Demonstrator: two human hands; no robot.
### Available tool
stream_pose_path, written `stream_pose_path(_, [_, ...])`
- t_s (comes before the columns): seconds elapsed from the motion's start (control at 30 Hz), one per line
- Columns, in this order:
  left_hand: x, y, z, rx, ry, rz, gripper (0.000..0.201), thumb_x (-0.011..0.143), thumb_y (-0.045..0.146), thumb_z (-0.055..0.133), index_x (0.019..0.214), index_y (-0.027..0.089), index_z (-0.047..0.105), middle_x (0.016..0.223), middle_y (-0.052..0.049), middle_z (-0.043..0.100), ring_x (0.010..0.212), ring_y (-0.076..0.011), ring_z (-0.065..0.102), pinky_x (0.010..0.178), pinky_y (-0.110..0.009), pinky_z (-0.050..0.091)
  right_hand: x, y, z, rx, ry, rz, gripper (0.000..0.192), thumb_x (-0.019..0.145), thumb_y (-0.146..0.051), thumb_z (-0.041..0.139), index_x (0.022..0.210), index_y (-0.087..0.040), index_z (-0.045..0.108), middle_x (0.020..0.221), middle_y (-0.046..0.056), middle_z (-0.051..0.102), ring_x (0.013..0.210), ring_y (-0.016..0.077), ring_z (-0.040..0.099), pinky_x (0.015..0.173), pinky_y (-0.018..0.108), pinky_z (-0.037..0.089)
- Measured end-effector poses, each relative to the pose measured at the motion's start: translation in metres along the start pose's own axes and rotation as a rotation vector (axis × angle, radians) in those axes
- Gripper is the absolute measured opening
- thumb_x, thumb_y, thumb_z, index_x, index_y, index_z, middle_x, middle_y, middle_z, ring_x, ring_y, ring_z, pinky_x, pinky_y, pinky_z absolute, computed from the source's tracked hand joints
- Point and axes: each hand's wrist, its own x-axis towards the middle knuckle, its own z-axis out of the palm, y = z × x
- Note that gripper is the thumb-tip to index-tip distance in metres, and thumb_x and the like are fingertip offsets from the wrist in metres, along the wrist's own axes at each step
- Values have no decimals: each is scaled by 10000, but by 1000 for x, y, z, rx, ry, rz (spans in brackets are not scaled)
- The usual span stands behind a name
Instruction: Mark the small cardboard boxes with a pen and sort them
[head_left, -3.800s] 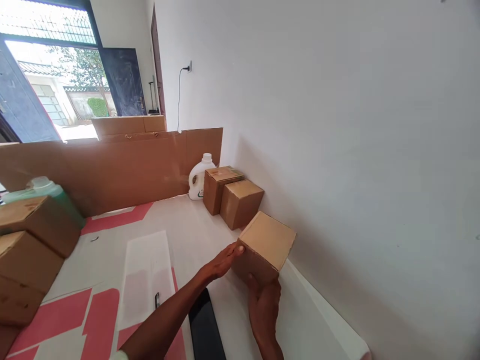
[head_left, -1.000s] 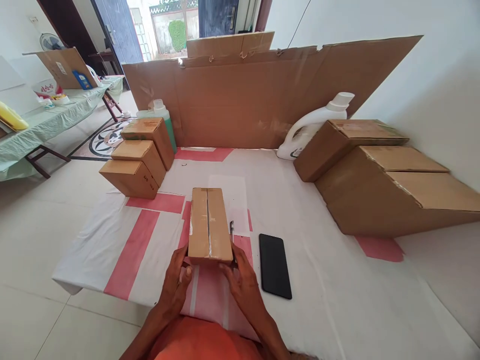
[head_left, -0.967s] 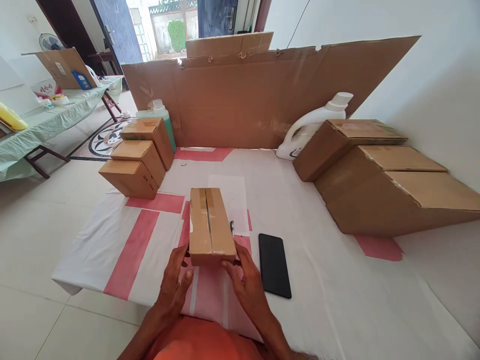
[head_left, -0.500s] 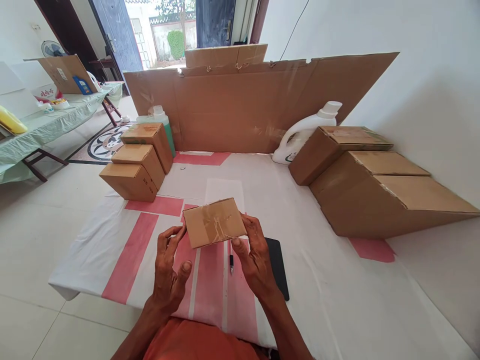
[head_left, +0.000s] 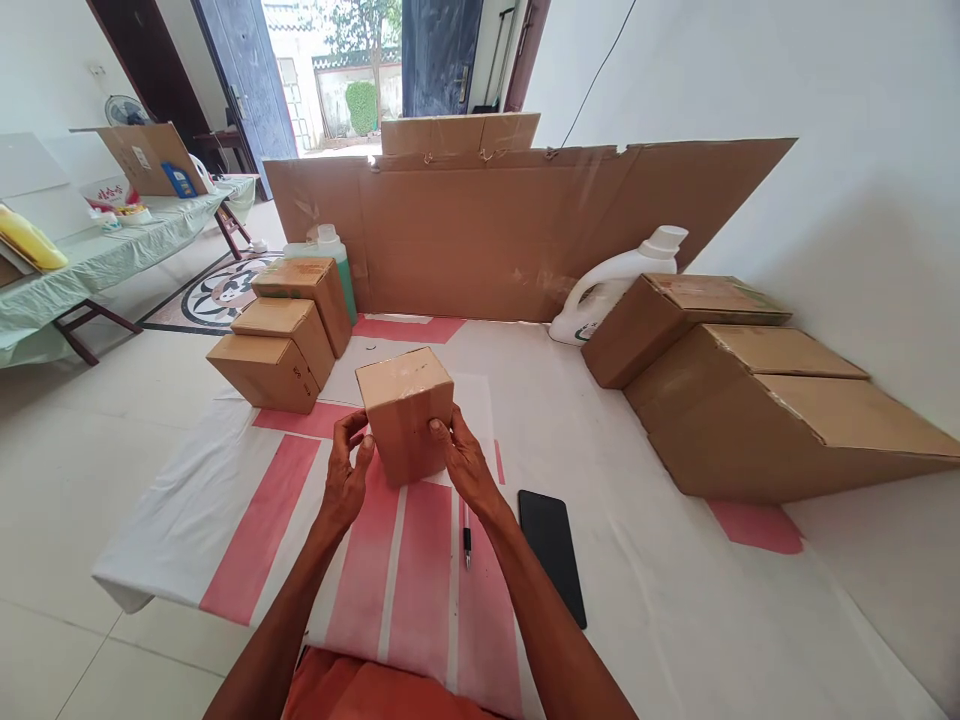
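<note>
1. Small cardboard box (head_left: pixel 405 412): sealed, upright, held over the middle of the red-and-white sheet (head_left: pixel 247 500), in front of the person. Brown corrugated board, matt, crisp edges; glossy clear tape across the top face.
2. Left hand (head_left: pixel 343 480): fingers curled against the box's left side, thumb near the front corner. Right hand (head_left: pixel 463 462): fingers spread flat on the right side. Both grasp the box by side pressure alone; whether its base touches the sheet cannot be told.
3. Risk, slip: the smooth board offers little friction, and a squeeze from the sides only may let the box slide down or twist out of the hold.
4. Risk, crush: the thin walls probably dent if the squeeze tightens.
5. Risk, collision: a pen (head_left: pixel 466 530) lies just below the right hand and a black phone (head_left: pixel 552 552) just beside it; a dropped box could land on either one.
6. Pen: slim, dark, hard. Phone: flat, glossy slab, face up.
7. Three stacked boxes (head_left: pixel 289 325), left, same brown board; a green bottle (head_left: pixel 330 255) stands behind them.
8. Three larger boxes (head_left: pixel 750 390), right, against the wall; a white plastic jug (head_left: pixel 615 285) with handle stands beside them.
9. Cardboard sheet (head_left: pixel 510 230): tall, creased, standing along the rear.
</note>
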Motion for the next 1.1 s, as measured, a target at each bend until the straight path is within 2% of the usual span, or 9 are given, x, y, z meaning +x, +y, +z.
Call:
stream_pose_path(0.2, [5, 0, -1, 49, 13, 34, 405, 970, 596, 607, 1165, 242, 578, 1203, -99, 641, 1155, -268, 631, 1038, -466, 506, 5, 24, -7, 87, -27, 118, 663, 977, -745, 507, 1418, -265, 625, 1459, 86, 657, 1344, 315, 580, 1152, 466, 443])
stream_pose_path(0.33, [-13, 10, -1, 61, -26, 63, 298, 943, 494, 685, 1077, 244, 592, 1050, -49, 624, 999, -223, 620, 950, -396, 520, -4, 26, -16, 136, -78, 123, 709, 967, -801, 448, 1301, -236, 715, 1361, 91, 727, 1261, 319, 642, 1114, 470, 496])
stream_pose_path(0.47, [-31, 21, 2, 43, -61, 90, 198, 966, 389, 683, 1062, 239, 597, 949, -16, 597, 876, -179, 600, 844, -325, 517, -20, 29, -12, 201, -121, 209, 720, 981, -797, 416, 1204, -206, 763, 1182, 102, 793, 1141, 319, 698, 1019, 486, 560])
stream_pose_path(0.53, [-36, 22, 3, 43, -67, 105, 192, 956, 357, 701, 1064, 235, 600, 942, -11, 592, 865, -170, 590, 831, -310, 509, -27, 34, -6, 213, -75, 232, 721, 972, -804, 425, 1181, -204, 764, 1128, 102, 799, 1122, 319, 698, 975, 489, 577])
stream_pose_path(0.63, [-41, 19, 5, 37, -126, 115, 224, 943, 311, 715, 1120, 234, 600, 914, 5, 584, 821, -152, 582, 791, -288, 507, -36, 40, 3, 200, 28, 221, 709, 923, -833, 486, 1184, -227, 744, 1161, 93, 784, 1148, 316, 678, 961, 478, 576])
stream_pose_path(0.8, [-50, 10, 9, 50, -193, 141, 266, 953, 249, 682, 1204, 234, 598, 909, 10, 580, 816, -147, 594, 776, -287, 515, -47, 33, 9, 298, -5, 259, 718, 926, -849, 442, 1224, -253, 712, 1137, 89, 781, 1080, 317, 715, 880, 454, 600])
stream_pose_path(0.97, [-61, 15, 4, 2, -273, 82, 346, 933, 258, 706, 1244, 237, 556, 886, 17, 579, 810, -154, 597, 806, -315, 523, -66, 19, 4, 490, -89, 400, 624, 866, -637, 745, 1352, -257, 648, 1234, 92, 758, 1094, 316, 728, 897, 440, 605])
stream_pose_path(1.03, [-62, 17, -1, -28, -259, 40, 405, 927, 298, 719, 1280, 244, 529, 930, 3, 604, 863, -172, 615, 853, -342, 529, -80, 19, 4, 497, -94, 424, 624, 873, -605, 749, 1366, -238, 643, 1281, 106, 745, 1146, 329, 712, 938, 455, 595])
stream_pose_path(1.1, [-60, 19, -3, -17, -181, 16, 454, 925, 349, 725, 1314, 247, 516, 1056, -39, 636, 982, -204, 632, 937, -390, 522, -97, 22, 5, 498, -83, 436, 633, 898, -625, 711, 1386, -229, 634, 1345, 119, 721, 1205, 343, 689, 985, 477, 579])
